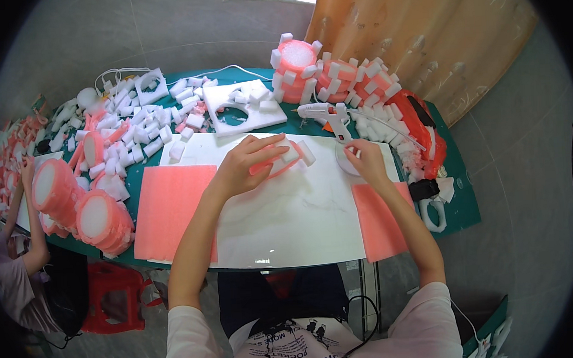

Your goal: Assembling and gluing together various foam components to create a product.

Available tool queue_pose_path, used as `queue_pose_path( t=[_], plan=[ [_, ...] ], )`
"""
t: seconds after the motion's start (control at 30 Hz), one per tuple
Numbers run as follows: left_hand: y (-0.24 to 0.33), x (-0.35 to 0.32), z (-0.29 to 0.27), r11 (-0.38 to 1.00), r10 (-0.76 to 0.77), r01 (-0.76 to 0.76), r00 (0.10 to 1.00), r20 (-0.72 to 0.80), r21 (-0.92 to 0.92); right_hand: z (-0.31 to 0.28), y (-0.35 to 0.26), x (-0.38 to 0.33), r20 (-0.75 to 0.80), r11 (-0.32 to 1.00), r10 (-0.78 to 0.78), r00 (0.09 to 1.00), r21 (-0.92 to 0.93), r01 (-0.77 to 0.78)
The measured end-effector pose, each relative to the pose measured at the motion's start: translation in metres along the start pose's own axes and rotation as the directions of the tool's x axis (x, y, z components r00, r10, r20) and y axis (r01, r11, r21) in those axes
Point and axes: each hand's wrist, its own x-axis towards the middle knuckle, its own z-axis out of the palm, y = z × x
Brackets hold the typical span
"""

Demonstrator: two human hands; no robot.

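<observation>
My left hand (250, 163) is closed around a ring-like pink foam piece (279, 168) with small white foam blocks on it, just above the white board. One white foam block (305, 153) sticks out at its right side. My right hand (368, 162) has its fingertips pinched together over a pale round disc (346, 161); what they hold, if anything, is too small to make out. Just beyond those fingers is a white glue gun (328, 116), its handle end close to them.
Pink foam sheets (172, 214) flank the white board (283, 231). White foam blocks (145, 131) heap at left, by pink-wrapped foam rounds (104, 218). A cut-out foam slab (257, 120) and block-studded pink cylinders (297, 65) stand behind. Another person's hand (27, 170) works far left.
</observation>
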Motion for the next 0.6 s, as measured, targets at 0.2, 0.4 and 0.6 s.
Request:
queue_pose_path(
  t=[0.2, 0.4, 0.6],
  plan=[
    [-0.002, -0.003, 0.000, 1.000, 0.009, -0.008, 1.000, -0.016, 0.011, 0.055, -0.010, 0.035, 0.090, 0.992, -0.116, 0.989, -0.044, 0.120],
    [0.000, 0.001, 0.001, 1.000, -0.002, 0.002, 1.000, -0.008, 0.005, 0.104, 0.019, 0.041, 0.059, 0.977, -0.212, 0.976, 0.042, 0.210],
    [-0.002, -0.003, -0.003, 0.999, 0.020, -0.020, 1.000, -0.012, 0.044, 0.087, -0.019, 0.052, 0.377, 0.834, 0.209, 0.903, 0.414, -0.365]
  ],
)
